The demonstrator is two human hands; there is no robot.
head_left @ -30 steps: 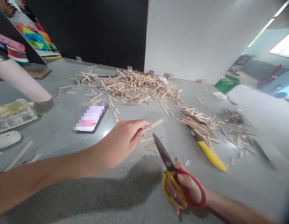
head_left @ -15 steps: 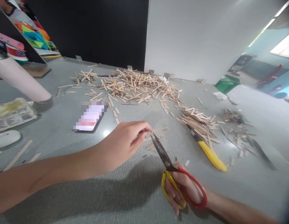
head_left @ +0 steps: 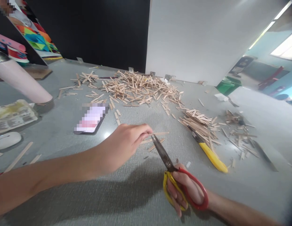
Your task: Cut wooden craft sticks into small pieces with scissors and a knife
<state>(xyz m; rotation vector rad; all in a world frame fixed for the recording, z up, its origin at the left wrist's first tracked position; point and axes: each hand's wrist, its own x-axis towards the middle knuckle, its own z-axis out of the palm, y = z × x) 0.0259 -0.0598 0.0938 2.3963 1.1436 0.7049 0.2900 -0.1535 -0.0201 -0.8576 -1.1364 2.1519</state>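
Note:
My left hand (head_left: 124, 144) pinches one end of a thin wooden stick (head_left: 161, 133), which points to the right. In my right hand (head_left: 177, 188) is a pair of scissors (head_left: 169, 164) with one red and one yellow handle; the fingers are through both loops. The narrowly parted blade tips are at the stick, close to my left fingertips. Whether the blades touch the wood I cannot tell. Beneath, a short cut piece of stick (head_left: 156, 144) lies on the grey table (head_left: 101, 201), along with another piece partly hidden by my left hand.
Many cut sticks form a large pile (head_left: 138, 86) at the back. A smaller stack (head_left: 197, 121) lies to the right, with a yellow utility knife (head_left: 213, 157) against it. Left are a phone (head_left: 91, 118), a white mouse (head_left: 7, 140) and a pink bottle (head_left: 23, 78). A black-and-white panel stands behind.
The left fingers have closed in slightly around the stick's end, and the scissor blades have narrowed a little. Both hands keep nearly the same place.

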